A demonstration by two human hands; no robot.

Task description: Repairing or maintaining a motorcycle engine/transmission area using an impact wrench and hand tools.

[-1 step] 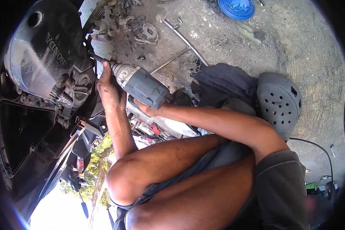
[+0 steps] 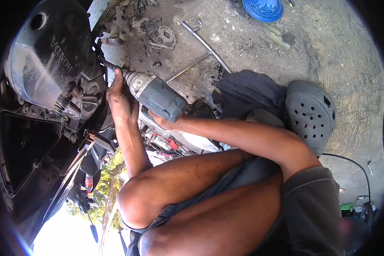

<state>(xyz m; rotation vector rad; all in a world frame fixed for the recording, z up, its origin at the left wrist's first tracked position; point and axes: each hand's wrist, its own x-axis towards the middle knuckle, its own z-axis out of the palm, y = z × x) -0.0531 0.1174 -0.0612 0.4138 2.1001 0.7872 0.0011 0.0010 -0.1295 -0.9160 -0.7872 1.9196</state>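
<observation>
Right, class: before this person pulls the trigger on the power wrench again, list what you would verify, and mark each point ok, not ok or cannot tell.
1. Left hand steadies the nose of the power wrench: ok.
2. Right hand on the wrench handle: ok, though its grip is mostly hidden.
3. Socket seated squarely on the fastener of the engine: cannot tell.
4. Left fingers clear of the turning socket: not ok, they lie right beside it.
5. Foot protection: not ok, only a grey perforated clog.
</observation>
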